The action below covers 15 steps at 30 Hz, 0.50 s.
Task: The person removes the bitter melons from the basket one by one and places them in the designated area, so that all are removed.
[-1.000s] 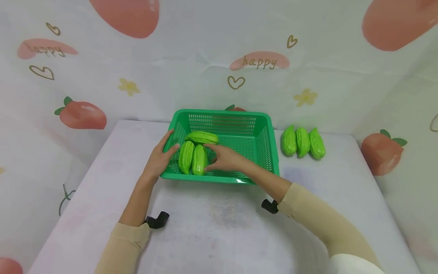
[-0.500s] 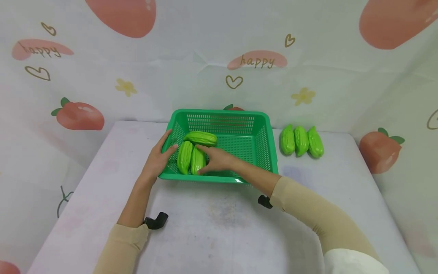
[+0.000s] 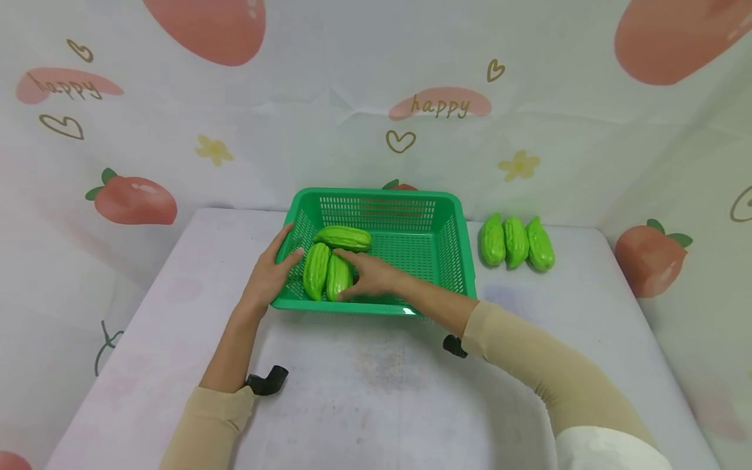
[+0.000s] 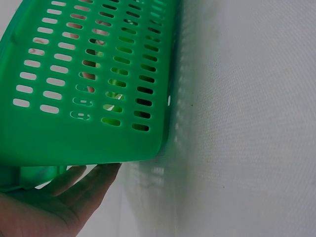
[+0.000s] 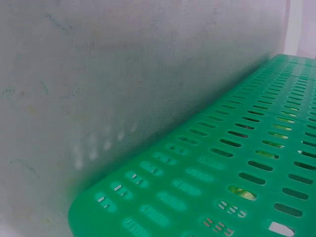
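A green plastic basket [image 3: 376,193] holds three bright green bitter melons. One bitter melon [image 3: 343,237] lies crosswise at the back left; another [image 3: 316,271] lies lengthwise near the left wall. Beside it is a third bitter melon [image 3: 339,281], which my right hand [image 3: 376,274] grips, thumb at its near end and fingers at its far end. My left hand [image 3: 267,279] holds the basket's left wall, with the thumb over the rim and the fingers outside. In the left wrist view, the fingers [image 4: 91,190] touch the basket's edge. The right wrist view shows only the slotted wall, not the hand.
Three more bitter melons [image 3: 516,242] lie in a row on the white table [image 3: 376,405], right of the basket. A patterned cloth [image 3: 329,78] hangs behind the table. A black wrist-worn piece [image 3: 267,380] sticks out from the left forearm, and a similar one [image 3: 454,346] from the right.
My right hand has moved left and taken hold of the right-hand lengthwise bitter melon in the basket. The left hand has stayed on the basket's wall. The view has shifted slightly.
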Available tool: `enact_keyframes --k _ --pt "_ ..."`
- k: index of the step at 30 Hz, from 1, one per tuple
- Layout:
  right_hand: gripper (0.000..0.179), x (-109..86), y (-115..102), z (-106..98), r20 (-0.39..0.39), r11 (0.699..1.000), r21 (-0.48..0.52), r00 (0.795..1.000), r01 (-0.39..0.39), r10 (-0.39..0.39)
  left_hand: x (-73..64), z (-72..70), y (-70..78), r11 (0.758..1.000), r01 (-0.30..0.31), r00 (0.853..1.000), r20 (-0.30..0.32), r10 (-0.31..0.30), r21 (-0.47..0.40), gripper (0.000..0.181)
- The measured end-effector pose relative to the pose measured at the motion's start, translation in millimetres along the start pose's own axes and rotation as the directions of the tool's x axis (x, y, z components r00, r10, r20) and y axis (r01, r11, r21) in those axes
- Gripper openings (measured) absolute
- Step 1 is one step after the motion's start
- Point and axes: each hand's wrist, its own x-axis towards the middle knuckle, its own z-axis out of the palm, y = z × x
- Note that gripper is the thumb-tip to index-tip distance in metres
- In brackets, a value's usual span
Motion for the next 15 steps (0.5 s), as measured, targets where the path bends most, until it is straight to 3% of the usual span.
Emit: enact_keyframes --k 11,15 --pt "0.097 -7.1 -2.9 -9.9 -0.048 0.997 0.069 0.998 -0.03 0.033 1.4 0.6 0.0 1.0 -0.001 1.0 -0.007 0.001 0.01 0.066" --pt "0.098 -9.2 -5.0 -11.4 -0.085 0.997 0.077 0.996 0.011 -0.004 1.5 -0.1 -0.6 1.0 0.004 1.0 -0.007 -0.004 0.014 0.066"
